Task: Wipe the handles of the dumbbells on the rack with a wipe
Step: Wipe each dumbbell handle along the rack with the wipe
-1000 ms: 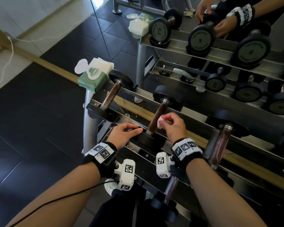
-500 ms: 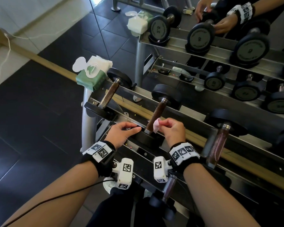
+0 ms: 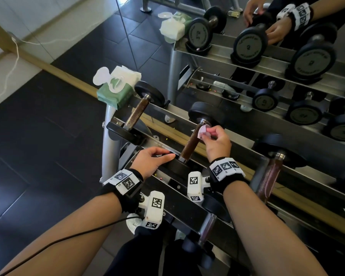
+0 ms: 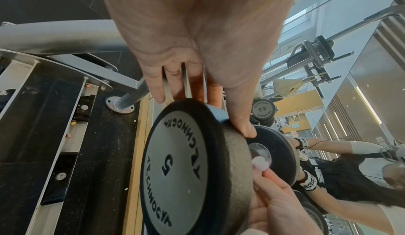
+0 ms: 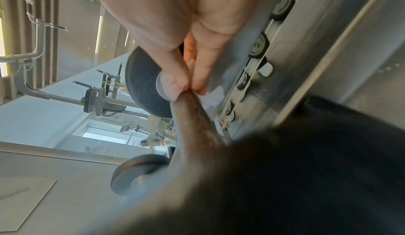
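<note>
The middle dumbbell lies on the rack's top tier, and its brown handle (image 3: 190, 143) runs away from me. My right hand (image 3: 204, 133) pinches a small pale wipe (image 3: 202, 130) against the handle's far end, just below the far plate (image 3: 205, 114). In the right wrist view the fingertips (image 5: 181, 84) squeeze the wipe (image 5: 165, 84) at the top of the handle (image 5: 192, 117). My left hand (image 3: 159, 155) rests with straight fingers on the near plate (image 4: 175, 166), marked 5, its thumb (image 4: 243, 122) lying on the rim.
A green pack of wipes (image 3: 116, 90) sits open on the rack's left end. Other dumbbells lie to the left (image 3: 137, 112), to the right (image 3: 271, 176) and on the lower tier (image 3: 206, 229). A mirror (image 3: 247, 46) behind the rack reflects it all.
My right hand has slid the wipe along the handle from its near end up to its far end. The left hand has stayed on the near plate.
</note>
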{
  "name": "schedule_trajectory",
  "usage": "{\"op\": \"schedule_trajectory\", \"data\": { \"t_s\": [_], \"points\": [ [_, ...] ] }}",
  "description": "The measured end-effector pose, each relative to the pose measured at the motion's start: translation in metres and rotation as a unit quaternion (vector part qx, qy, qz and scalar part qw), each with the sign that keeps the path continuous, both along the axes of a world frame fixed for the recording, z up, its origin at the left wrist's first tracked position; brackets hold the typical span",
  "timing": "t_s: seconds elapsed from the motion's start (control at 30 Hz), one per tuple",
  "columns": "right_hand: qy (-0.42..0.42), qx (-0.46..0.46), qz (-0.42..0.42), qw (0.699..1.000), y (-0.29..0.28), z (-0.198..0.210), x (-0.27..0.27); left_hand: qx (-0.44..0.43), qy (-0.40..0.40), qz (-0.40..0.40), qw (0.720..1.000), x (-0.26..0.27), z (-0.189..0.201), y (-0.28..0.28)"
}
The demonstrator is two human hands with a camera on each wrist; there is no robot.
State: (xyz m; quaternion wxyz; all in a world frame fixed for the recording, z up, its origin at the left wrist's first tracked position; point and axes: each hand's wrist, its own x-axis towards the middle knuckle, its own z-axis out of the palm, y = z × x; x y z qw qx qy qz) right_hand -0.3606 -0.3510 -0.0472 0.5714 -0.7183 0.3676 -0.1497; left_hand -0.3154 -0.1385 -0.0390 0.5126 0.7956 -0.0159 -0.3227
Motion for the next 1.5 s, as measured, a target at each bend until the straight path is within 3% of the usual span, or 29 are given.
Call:
{"op": "schedule_trajectory", "data": {
  "t_s": [0.13,0.3,0.5,0.7,0.8,1.0,1.07,1.27,1.4,1.5],
  "points": [
    [0.011,-0.012,0.027,1.000,-0.007,0.003,-0.002,0.004,-0.001,-0.006,1.000,0.000,0.002,0.000],
    [0.028,0.053,0.046,0.997,0.009,0.003,-0.021,0.008,-0.001,-0.003,1.000,0.000,0.003,-0.001],
    [0.064,0.134,0.162,0.976,0.025,0.004,-0.045,0.005,0.008,-0.009,1.000,0.001,0.004,-0.001],
    [0.030,0.048,0.000,0.998,0.000,0.011,-0.015,0.010,0.007,-0.010,1.000,0.000,0.005,-0.002],
    [-0.002,0.099,-0.027,0.995,0.008,0.010,-0.012,0.012,0.001,-0.002,1.000,0.000,0.004,-0.002],
    [0.025,0.153,0.067,0.986,0.031,-0.006,-0.041,0.010,0.006,0.011,1.000,0.001,0.000,-0.002],
    [0.041,0.129,0.100,0.986,0.025,-0.001,-0.043,0.005,0.008,0.009,1.000,0.001,0.000,-0.002],
    [0.011,0.019,0.047,0.999,0.015,0.013,-0.025,0.007,0.006,0.006,1.000,0.001,-0.001,-0.001],
    [-0.004,0.086,0.049,0.995,0.031,0.006,-0.034,0.004,0.006,0.005,1.000,-0.001,-0.001,-0.001],
    [0.007,0.116,0.100,0.988,0.035,0.004,-0.044,-0.004,0.012,0.004,1.000,-0.001,-0.002,-0.001]
  ]
}}
